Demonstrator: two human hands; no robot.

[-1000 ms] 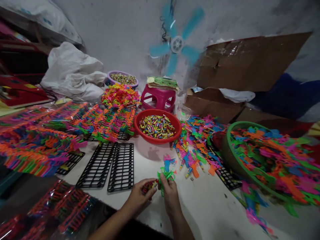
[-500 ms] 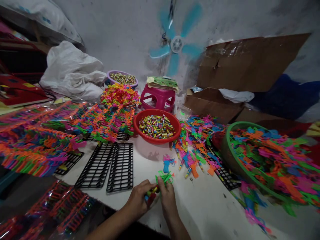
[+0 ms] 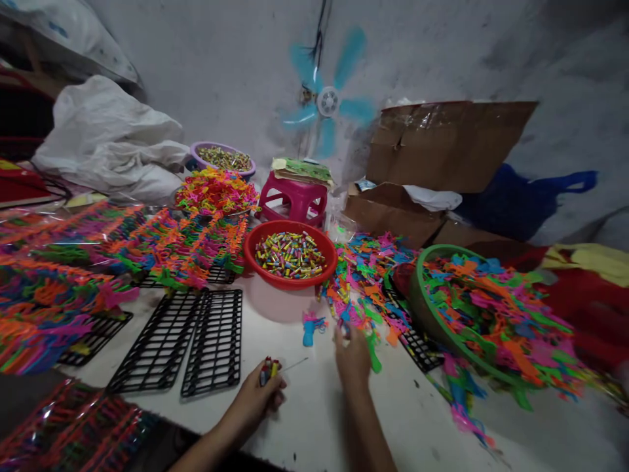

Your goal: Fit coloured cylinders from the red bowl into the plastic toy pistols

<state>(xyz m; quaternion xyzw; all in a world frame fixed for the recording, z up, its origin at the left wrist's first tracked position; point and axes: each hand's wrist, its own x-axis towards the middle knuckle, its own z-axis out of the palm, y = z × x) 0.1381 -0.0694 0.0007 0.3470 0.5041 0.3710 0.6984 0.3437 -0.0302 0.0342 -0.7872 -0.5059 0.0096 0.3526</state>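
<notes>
My left hand (image 3: 256, 398) is closed on a small bundle of colourful tubes (image 3: 268, 370) low over the white table (image 3: 314, 406). My right hand (image 3: 352, 356) reaches forward to the near edge of a pile of bright plastic toy guns (image 3: 366, 282). A green toy gun (image 3: 373, 352) lies at its fingers; whether they grip it is unclear. A blue toy gun (image 3: 310, 326) lies alone just left of that hand. Behind it stands a red bowl (image 3: 295, 286) full of the same small tubes.
Black plastic racks (image 3: 213, 341) lie at left, some loaded with coloured toys (image 3: 63, 275). A green basket (image 3: 417, 292) heaped with toys stands at right. Further back are a pink stool (image 3: 293, 200), a purple bowl (image 3: 196, 157), a cardboard box (image 3: 442, 144), a spinning fan (image 3: 328, 101) and a white sack (image 3: 103, 144).
My hands have come apart. The right hand moved forward and right with the green toy to the pile; the left hand stayed near with the tubes. The view shifted right.
</notes>
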